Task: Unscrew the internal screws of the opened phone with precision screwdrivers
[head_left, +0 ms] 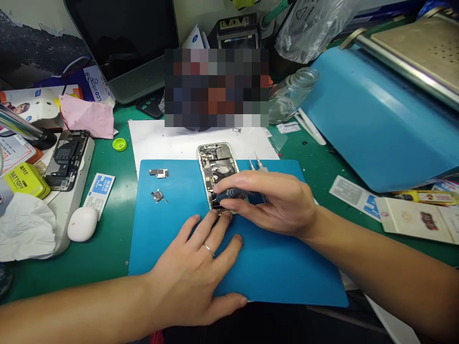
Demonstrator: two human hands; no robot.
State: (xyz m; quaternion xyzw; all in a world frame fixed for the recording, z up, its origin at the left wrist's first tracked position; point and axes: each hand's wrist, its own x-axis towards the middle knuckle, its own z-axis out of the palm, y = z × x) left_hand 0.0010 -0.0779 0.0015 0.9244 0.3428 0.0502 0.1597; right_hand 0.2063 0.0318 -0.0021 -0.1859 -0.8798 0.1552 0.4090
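Observation:
An opened smartphone (219, 165) lies on the blue mat (172, 234), its inner boards and parts exposed. My right hand (279, 200) pinches a slim dark-grey tool (231, 193) over the phone's lower part; the tool's exact kind is hard to make out, and the fingers hide some of the phone. Spread flat on the mat, my left hand (201, 258) touches the phone's bottom edge with its fingertips and holds nothing. Two screwdriver tips (257, 160) show beyond my right hand. Left of the phone lie a small metal-covered part (158, 173) and a small bracket-like part (158, 195).
White paper (150, 138) lies under the mat's far edge. At left are another opened phone (66, 160), a white earbud case (82, 223) and a yellow battery box (27, 180). A glass jar (292, 95) stands behind; a rolled blue mat (369, 114) is at right.

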